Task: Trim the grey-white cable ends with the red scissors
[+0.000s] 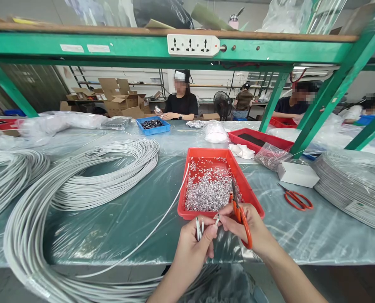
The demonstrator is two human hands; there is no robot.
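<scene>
My left hand (192, 246) is closed on a white cable (199, 230), with short white lengths showing between its fingers. One cable end points up toward my right hand (249, 221), whose thumb and fingertips pinch at its tip. Also held in my right hand is a pair of scissors (246, 230) with orange handles, blades pointing up and away. Whatever small piece sits at the fingertips is too small to make out. Just beyond both hands lies a red tray (181, 204) holding many small shiny metal pieces (206, 191).
Large coils of white cable (26, 219) lie at left, another wrapped coil (354, 189) at right. Orange-handled scissors (298, 200) and a white box (298, 173) rest right of the tray. A green frame (329, 88) crosses overhead. A co-worker (181, 103) sits opposite.
</scene>
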